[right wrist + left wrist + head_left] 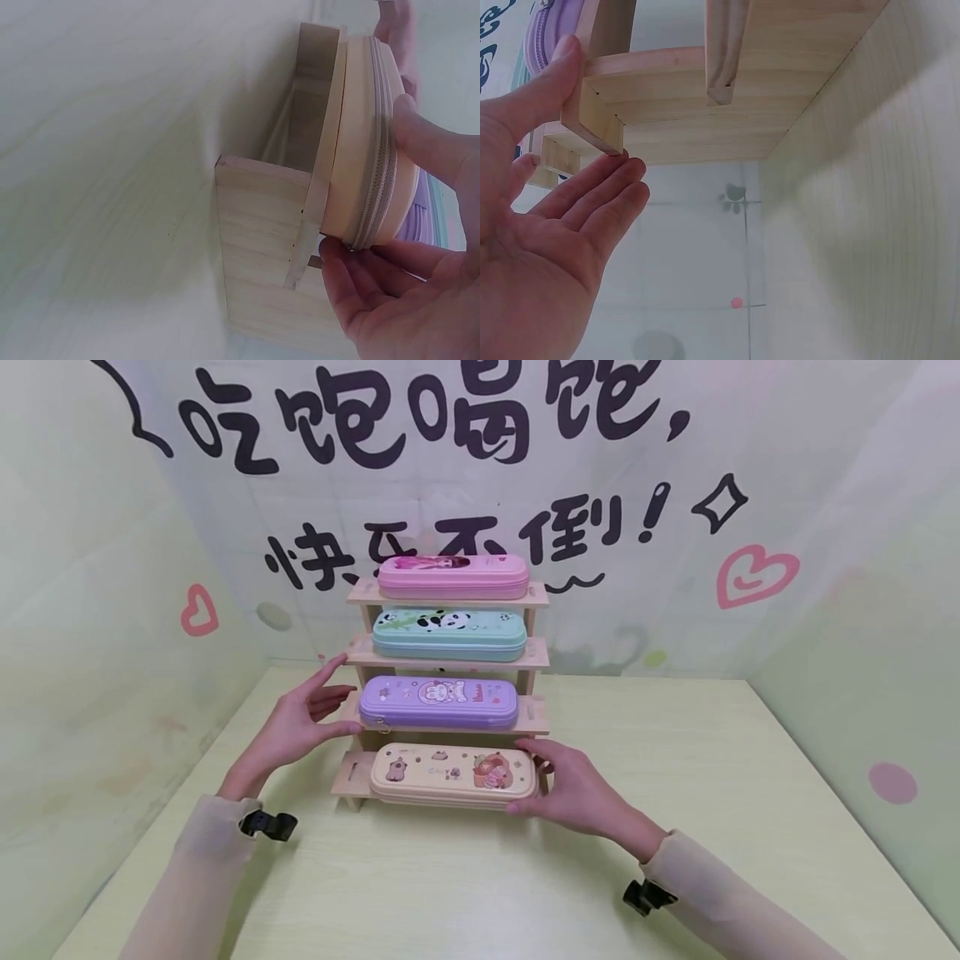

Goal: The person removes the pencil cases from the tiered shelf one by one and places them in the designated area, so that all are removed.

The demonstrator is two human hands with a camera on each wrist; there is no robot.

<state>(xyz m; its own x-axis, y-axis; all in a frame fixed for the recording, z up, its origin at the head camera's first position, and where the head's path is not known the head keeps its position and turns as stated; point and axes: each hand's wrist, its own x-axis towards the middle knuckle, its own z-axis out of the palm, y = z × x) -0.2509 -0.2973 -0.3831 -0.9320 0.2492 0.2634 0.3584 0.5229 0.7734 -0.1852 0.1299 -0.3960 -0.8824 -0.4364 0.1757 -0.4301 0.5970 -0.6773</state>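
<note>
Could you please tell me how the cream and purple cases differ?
The cream case sits on the lowest shelf; the purple case sits one level higher. The cream case's largest picture is near its right end, while the purple case's is around its middle. Both are long and zipped.

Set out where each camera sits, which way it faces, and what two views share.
Head: worn on the head, facing forward and down at the wooden shelf; left hand, right hand and sleeves show.
Left wrist: worn there, facing past the palm toward the shelf's side; only the left hand shows.
Right wrist: worn there, facing the cream case; the right hand and part of the left show.
Head and right-wrist views share the cream case.
</note>
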